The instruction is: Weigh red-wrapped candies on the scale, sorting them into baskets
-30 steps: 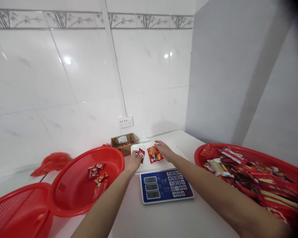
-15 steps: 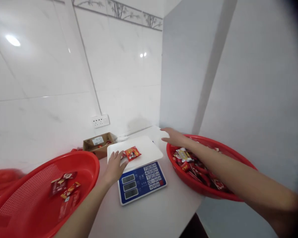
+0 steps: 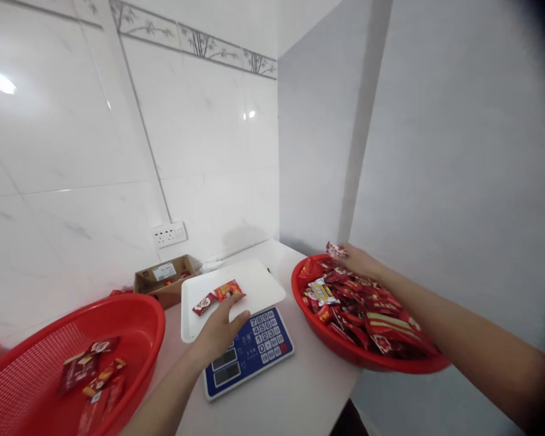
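A blue and white scale (image 3: 247, 348) sits on the white counter, with two red snack packets (image 3: 217, 297) lying on its white tray (image 3: 258, 281). My left hand (image 3: 220, 330) rests open at the tray's front edge, fingers stretched toward the packets and touching nothing else. My right hand (image 3: 356, 260) is over the far side of the red basket (image 3: 345, 354) on the right, which is heaped with red packets. Its fingers pinch a small red packet (image 3: 335, 249) lifted above the heap.
A second red basket (image 3: 131, 315) with several packets stands at the left. A small cardboard box (image 3: 163, 280) sits by the tiled wall under a socket (image 3: 169, 234). The counter ends just right of the scale, under the right basket.
The view has swung right. My left hand let go of its small packet, which now lies on the tray. My right hand left the tray, reached into the right basket and picked up a packet.
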Demonstrator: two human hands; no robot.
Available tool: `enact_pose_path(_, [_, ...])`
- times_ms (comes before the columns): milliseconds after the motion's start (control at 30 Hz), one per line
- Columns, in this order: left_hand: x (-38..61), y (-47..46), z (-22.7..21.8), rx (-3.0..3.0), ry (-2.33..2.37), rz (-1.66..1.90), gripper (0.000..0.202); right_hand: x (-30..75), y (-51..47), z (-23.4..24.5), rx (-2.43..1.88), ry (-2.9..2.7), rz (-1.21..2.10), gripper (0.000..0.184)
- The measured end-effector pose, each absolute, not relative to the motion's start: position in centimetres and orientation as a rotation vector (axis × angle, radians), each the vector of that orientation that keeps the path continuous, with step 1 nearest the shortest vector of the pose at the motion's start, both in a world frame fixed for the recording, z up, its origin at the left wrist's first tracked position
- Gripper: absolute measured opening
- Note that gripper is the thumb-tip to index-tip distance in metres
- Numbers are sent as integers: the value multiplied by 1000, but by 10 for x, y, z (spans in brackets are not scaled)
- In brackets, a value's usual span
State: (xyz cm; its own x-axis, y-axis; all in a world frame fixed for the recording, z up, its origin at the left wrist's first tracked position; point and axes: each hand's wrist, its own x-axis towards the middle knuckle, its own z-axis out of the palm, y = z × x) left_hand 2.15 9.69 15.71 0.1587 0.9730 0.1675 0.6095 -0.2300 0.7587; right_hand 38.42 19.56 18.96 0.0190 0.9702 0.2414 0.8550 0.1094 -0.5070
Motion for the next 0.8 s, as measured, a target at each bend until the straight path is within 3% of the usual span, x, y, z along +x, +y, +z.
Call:
enact_pose_path(200, [31,89,160,1932,1486,897,43,304,189,196,-1388,-1701,1073,25])
enact_pose_path(367, [43,60,161,2050,1362,836,35,219,186,173,-1178,-1767,1339,34])
enact_pose_path(600, [25,40,149,2139,1378,752,35,153,192,159,-1121,-2013,1290,30])
enact_pose_path(800, [-7,69,142,2201,1722,750,46,140,201,147,-1127,-2309,814,36])
